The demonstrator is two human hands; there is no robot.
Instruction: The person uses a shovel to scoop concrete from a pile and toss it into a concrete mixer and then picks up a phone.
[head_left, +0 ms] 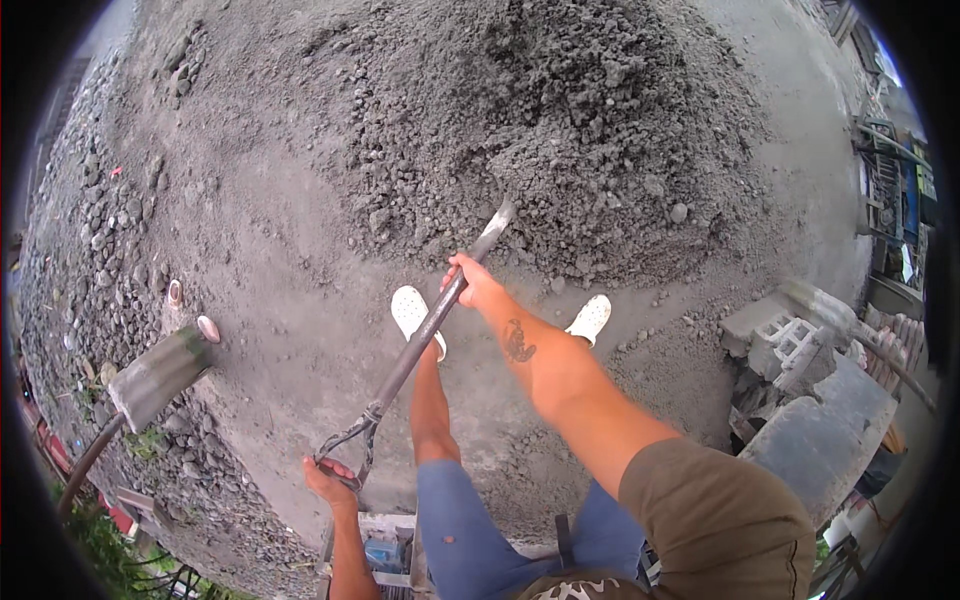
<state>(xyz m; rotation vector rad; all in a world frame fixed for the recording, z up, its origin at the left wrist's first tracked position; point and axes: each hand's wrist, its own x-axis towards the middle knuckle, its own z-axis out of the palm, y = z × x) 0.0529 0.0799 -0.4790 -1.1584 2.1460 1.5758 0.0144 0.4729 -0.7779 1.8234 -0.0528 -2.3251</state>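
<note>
A long-handled shovel (410, 352) slants across the middle of the view, from lower left up to a mound of grey gravel and sand mix (570, 130). Its blade end is sunk in the mound's near edge, so the blade is hidden. My left hand (333, 482) is closed round the grip at the handle's forked end. Farther up, the fingers of my right hand (470, 280) wrap the shaft, a short way from the mound. My arms are spread apart along the tool. White clogs (415, 312) are on my feet, either side of the shaft's line.
Left lies another shovel-like tool with a grey blade (165, 375), near scattered stones (110, 235). Two small pale objects beside it are unclear. At right stand broken hollow concrete blocks (785, 345), a grey board (825, 440) and a pole (895, 370). Behind my left hand is a frame.
</note>
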